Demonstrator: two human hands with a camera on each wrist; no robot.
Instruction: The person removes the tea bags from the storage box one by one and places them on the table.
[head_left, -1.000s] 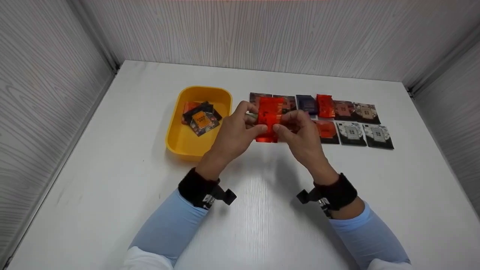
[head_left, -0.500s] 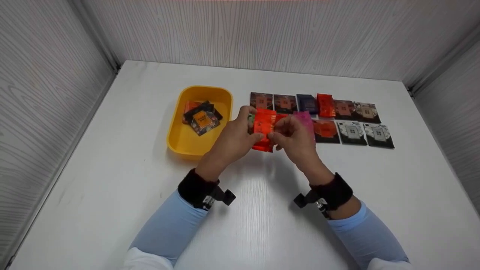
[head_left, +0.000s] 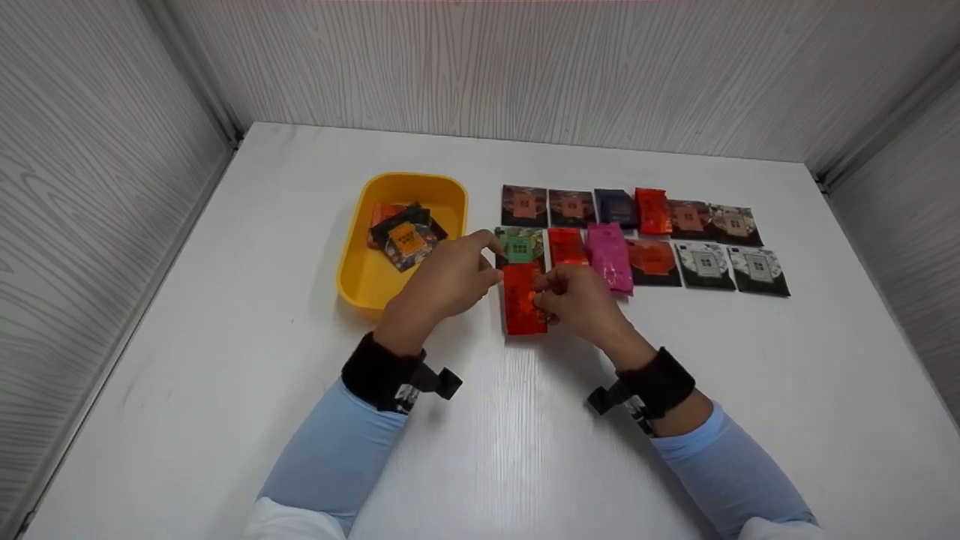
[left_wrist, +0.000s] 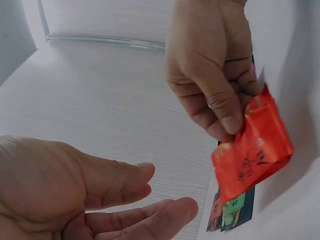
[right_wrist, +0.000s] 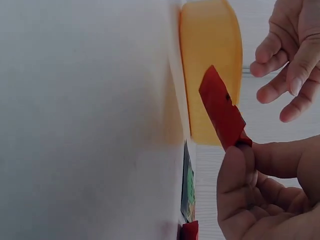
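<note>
A shiny red foil packet [head_left: 523, 304] is pinched along one edge between the thumb and fingers of my right hand [head_left: 581, 304]. In the right wrist view the packet [right_wrist: 220, 107] is held above the white table. My left hand [head_left: 450, 277] is off the packet, its thumb and fingers apart with nothing between them, as the left wrist view also shows. Just beyond the packet lies a green-labelled square sachet [head_left: 520, 246], beside a second red packet [head_left: 568, 246] and a pink packet [head_left: 610, 257].
At the left stands a yellow tray [head_left: 360, 277] with several dark and orange sachets [head_left: 407, 238] inside. Two rows of sachets lie toward the back right, among them a dark blue packet [head_left: 616, 208], another red packet [head_left: 652, 211] and a white-labelled sachet [head_left: 705, 265].
Both hands held the red packet earlier; my left hand has let go and moved left. My right hand has brought the packet nearer to me, uncovering the green-labelled sachet.
</note>
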